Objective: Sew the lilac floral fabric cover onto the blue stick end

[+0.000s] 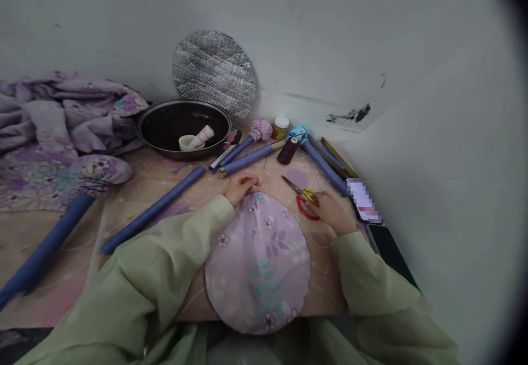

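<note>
A round piece of lilac floral cloth (284,277) lies before me, its lower part past the table's front edge. At its top edge my left hand (242,188) is closed in a pinch; whether the fingertips have the cloth's edge or something finer is too small to tell. To the right, my right hand (333,211) has its fingers on the handles of scissors (304,194), one loop yellow and the other red. The blades lie slightly apart, tips toward the upper left. A dark spool of thread (288,151) is just beyond the scissors.
A black pan (150,128) with a small white bowl (186,144) stands at the back. Blue-wrapped sticks (154,211) lie around, some with cloth-covered heads. Crumpled floral fabric (45,117) fills the left. A lidded jar (280,127) and a phone (363,200) lie toward the right, near the wall.
</note>
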Demonstrator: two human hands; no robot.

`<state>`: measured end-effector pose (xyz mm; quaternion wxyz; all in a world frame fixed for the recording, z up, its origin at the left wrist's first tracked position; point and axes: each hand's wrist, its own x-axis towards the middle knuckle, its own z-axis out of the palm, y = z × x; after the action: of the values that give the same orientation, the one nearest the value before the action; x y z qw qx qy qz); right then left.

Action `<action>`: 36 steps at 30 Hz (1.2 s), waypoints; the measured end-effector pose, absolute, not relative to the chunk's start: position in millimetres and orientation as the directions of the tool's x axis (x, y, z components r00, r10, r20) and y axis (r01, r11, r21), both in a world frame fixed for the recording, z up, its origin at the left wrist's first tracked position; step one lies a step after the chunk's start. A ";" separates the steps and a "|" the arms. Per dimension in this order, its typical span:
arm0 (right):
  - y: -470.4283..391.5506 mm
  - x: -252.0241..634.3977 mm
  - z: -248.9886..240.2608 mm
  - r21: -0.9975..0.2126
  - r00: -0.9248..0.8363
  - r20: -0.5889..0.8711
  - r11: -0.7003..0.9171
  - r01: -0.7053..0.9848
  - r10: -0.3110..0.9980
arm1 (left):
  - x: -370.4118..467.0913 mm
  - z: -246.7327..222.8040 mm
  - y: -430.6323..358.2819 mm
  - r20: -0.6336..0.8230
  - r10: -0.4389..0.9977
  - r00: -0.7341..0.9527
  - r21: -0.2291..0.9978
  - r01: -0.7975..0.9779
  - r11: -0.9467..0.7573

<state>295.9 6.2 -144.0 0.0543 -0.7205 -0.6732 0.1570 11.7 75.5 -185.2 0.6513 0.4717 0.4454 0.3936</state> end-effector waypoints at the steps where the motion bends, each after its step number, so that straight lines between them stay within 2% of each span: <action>1: 5.7 296.2 -143.3 -0.298 0.036 -0.154 -0.081 0.951 0.987 | 12.0 -185.8 75.8 -0.203 0.935 0.291 0.966 -0.097 0.240; 5: 6.4 298.7 -131.2 -0.392 0.014 -0.162 -0.077 0.917 0.987 | 12.8 -187.3 75.5 -0.173 0.941 0.291 0.972 -0.105 0.211; 9: 13.8 284.8 -118.0 -0.577 -0.025 -0.186 -0.089 0.812 0.982 | 14.0 -188.4 73.9 -0.123 0.944 0.307 0.982 -0.098 0.160; 14: 36.5 230.6 -132.0 -0.833 -0.078 -0.249 -0.172 0.525 0.966 | 15.6 -189.4 72.4 -0.049 0.941 0.335 0.994 -0.075 0.079; 17: 54.7 197.6 -148.8 -0.908 -0.075 -0.313 -0.275 0.317 0.947 | 15.0 -189.6 72.2 -0.006 0.937 0.349 0.999 -0.040 0.021; 21: 70.8 174.1 -161.8 -0.925 -0.055 -0.369 -0.361 0.122 0.928 | 13.2 -189.8 72.7 0.045 0.931 0.362 0.998 0.014 -0.053; 27: 77.5 168.0 -165.9 -0.896 -0.066 -0.438 -0.441 -0.046 0.897 | 13.1 -192.0 70.8 0.080 0.916 0.393 0.990 0.075 -0.118; 36: 81.6 171.6 -165.5 -0.860 -0.069 -0.439 -0.441 -0.255 0.896 | 11.7 -195.8 71.2 0.087 0.899 0.428 0.972 0.161 -0.171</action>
<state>171.6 81.6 -165.5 0.4324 -0.5275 -0.3039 0.6651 11.7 71.2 -195.8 0.5098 0.6740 0.3933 0.3620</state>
